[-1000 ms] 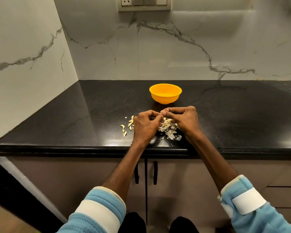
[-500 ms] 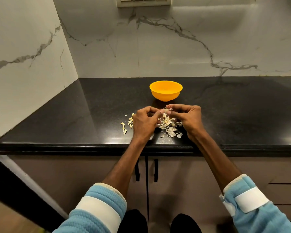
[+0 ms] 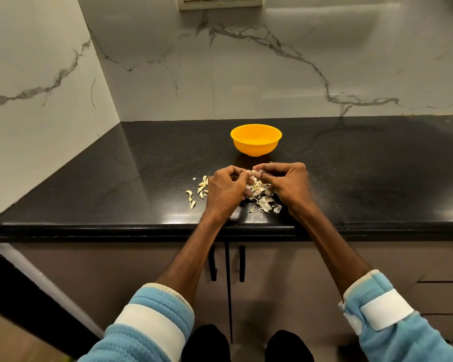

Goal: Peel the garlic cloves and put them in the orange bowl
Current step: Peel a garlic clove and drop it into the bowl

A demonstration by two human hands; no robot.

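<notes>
Garlic clove (image 3: 252, 173): small pale piece pinched between the fingertips of both hands. Held up off the worktop, just on the near side of the orange bowl. Too small to tell how much skin is on it.
Left hand (image 3: 226, 190): fingers curled, thumb and forefinger gripping the clove's left side. Back of the hand faces the camera.
Right hand (image 3: 289, 182): fingers curled, fingertips gripping the clove's right side. Meets the left hand at the clove.
Orange bowl (image 3: 255, 148): upright on the worktop beyond the hands, near them but not touching, about mid-view.
Peels (image 3: 263, 201): ragged pile of whitish skins on the worktop, under and between the hands, spreading toward the front edge.
Garlic pieces (image 3: 202, 184): a few pale yellow bits scattered on the worktop just left of the left hand, and some are right beside it.
Worktop (image 3: 141, 178): glossy black stone that runs into a corner at the left.
Walls (image 3: 272, 74): white marble with grey veins, behind and to the left. Switch plate (image 3: 220, 2) is cut off by the top edge.
Cabinet (image 3: 272, 270): brown doors under the worktop, with two dark vertical handles between the forearms.
Sleeves (image 3: 152, 325): light blue knit with a white band on each, at the bottom of view.
</notes>
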